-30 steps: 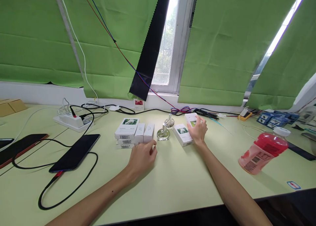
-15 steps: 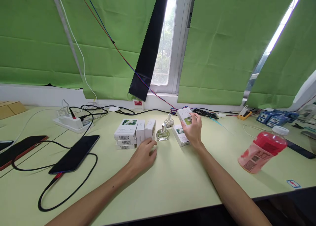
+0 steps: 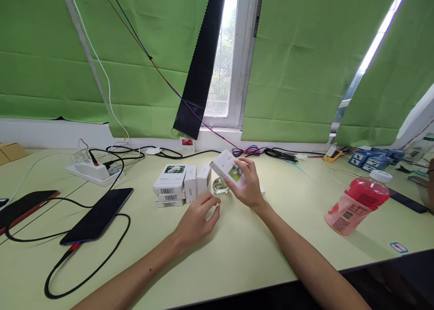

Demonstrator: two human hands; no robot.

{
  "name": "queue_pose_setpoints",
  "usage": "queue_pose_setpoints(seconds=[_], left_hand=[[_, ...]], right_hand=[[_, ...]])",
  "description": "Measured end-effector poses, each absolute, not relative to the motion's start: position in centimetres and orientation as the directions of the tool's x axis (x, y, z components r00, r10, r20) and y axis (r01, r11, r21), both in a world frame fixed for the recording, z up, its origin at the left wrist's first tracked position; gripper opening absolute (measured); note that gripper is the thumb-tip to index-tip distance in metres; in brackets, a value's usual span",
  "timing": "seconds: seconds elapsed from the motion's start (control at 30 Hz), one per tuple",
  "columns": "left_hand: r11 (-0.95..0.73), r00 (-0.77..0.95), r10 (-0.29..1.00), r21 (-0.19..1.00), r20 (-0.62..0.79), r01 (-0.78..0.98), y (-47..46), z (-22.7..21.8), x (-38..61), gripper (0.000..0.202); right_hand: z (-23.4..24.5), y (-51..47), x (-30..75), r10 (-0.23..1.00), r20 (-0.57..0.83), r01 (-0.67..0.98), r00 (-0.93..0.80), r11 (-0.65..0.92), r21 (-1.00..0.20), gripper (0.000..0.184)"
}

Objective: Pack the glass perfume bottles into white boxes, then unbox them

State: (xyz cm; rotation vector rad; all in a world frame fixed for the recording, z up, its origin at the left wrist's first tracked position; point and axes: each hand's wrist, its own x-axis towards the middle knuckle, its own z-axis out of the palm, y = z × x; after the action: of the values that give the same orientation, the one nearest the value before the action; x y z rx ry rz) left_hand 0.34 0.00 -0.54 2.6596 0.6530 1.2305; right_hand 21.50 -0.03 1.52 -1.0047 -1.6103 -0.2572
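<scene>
My right hand [image 3: 250, 185] grips a small white box [image 3: 224, 163] with a flower picture, holding it tilted above the table. Below that box a clear glass bottle [image 3: 221, 186], likely perfume, is partly covered. Another white box [image 3: 262, 191] lies mostly hidden behind my right hand. My left hand [image 3: 197, 219] is held with thumb and fingers apart and nothing in it. Just beyond its fingers two white boxes stand on edge, an outer box [image 3: 204, 180] and an inner box [image 3: 190, 184]. They adjoin a stack of flat white boxes [image 3: 170, 180].
On the left are a black phone [image 3: 98, 216] with a cable and a white power strip [image 3: 96, 172]. A pink drink bottle [image 3: 356, 206] stands at the right. Bundled cables [image 3: 280, 154] run along the back, with blue boxes [image 3: 373, 158] at the far right.
My right hand has brought its box left and lower, over the glass bottles. My left hand has drawn back slightly from the upright box.
</scene>
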Motion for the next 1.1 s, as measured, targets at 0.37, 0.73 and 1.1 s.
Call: queue_pose_setpoints(seconds=[0.37,0.73,1.1], left_hand=[[-0.991,0.562,0.084,0.010,0.823,0.134,-1.6,0.3,0.4,0.019],[-0.972,0.582,-0.175,-0.233,0.794,0.026,-2.8,0.3,0.7,0.024],[-0.972,0.583,-0.172,-0.234,0.794,0.032,-3.1,0.6,0.6,0.030]], right_hand=[[1.1,-1.1,19.4,0.494,0.853,0.577,-0.167,0.750,-0.322,0.057],[1.2,-1.6,18.6,0.456,0.841,0.491,-0.292,0.826,-0.277,0.059],[1.0,-1.6,18.4,0.493,0.777,0.458,-0.392,0.837,-0.300,0.059]])
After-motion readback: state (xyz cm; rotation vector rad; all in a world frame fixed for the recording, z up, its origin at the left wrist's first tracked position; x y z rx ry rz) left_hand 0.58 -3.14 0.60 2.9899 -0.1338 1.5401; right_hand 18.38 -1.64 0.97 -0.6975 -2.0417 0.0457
